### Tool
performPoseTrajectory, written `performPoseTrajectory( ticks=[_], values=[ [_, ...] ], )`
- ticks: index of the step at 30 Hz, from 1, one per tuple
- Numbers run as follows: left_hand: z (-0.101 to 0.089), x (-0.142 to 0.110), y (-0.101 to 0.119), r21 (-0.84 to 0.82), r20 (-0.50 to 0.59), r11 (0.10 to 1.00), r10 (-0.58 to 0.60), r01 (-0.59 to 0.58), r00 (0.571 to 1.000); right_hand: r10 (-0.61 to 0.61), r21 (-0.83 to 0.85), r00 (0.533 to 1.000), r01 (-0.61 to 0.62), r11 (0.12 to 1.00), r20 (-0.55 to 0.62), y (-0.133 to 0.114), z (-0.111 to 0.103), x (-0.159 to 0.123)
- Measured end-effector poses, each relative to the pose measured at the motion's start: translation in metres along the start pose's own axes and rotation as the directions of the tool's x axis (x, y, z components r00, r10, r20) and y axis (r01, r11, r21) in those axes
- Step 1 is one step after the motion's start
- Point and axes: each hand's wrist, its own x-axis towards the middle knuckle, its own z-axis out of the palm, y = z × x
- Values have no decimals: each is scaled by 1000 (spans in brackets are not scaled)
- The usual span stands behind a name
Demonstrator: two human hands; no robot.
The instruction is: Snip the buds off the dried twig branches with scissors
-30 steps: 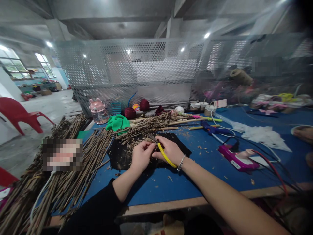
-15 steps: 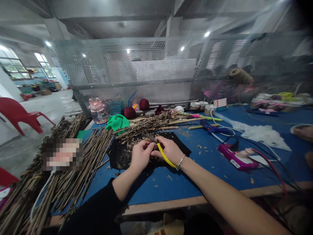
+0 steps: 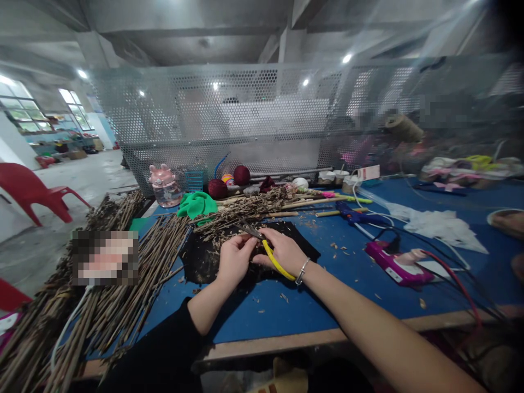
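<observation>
At twelve o'clock, scissors (image 3: 271, 257) are being gripped by the right hand (image 3: 289, 253) over fragment-strewn black cloth (image 3: 196, 263), the left hand (image 3: 233, 260) is being pinched together, contents undeterminable, and stems (image 3: 156, 256) are being noted heaped at ten, completion unverifiable.

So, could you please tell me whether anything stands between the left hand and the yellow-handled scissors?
Nothing visible does: the left hand is right beside the blades of the yellow-handled scissors, which the right hand holds above the black cloth.

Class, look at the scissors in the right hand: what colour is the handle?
The handle is yellow, seen best in the head view.
</observation>
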Motion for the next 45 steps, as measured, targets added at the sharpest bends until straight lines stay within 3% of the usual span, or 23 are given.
performPoseTrajectory(
  ticks=[4,10,15,31,37,45],
  values=[
    [1,0,-5,21,0,999,31,-31,1000,27,69,999,-26,997,-16,0,-4,3],
    [1,-3,-5,144,88,987,58,-70,994,118,154,992,-110,982,-45,-1,-8,4],
    [0,-2,-4,202,86,979,13,-30,996,66,124,994,-55,991,-85,2,-3,3],
    [0,0,-5,105,91,994,17,-27,996,87,141,993,-74,987,-86,0,0,2],
    [0,2,-8,8,48,1000,9,-10,999,57,31,996,-55,998,-69,1,1,2],
    [1,2,-9,-13,115,1000,6,-4,993,-2,47,996,6,999,-84,5,6,1]
  ],
)
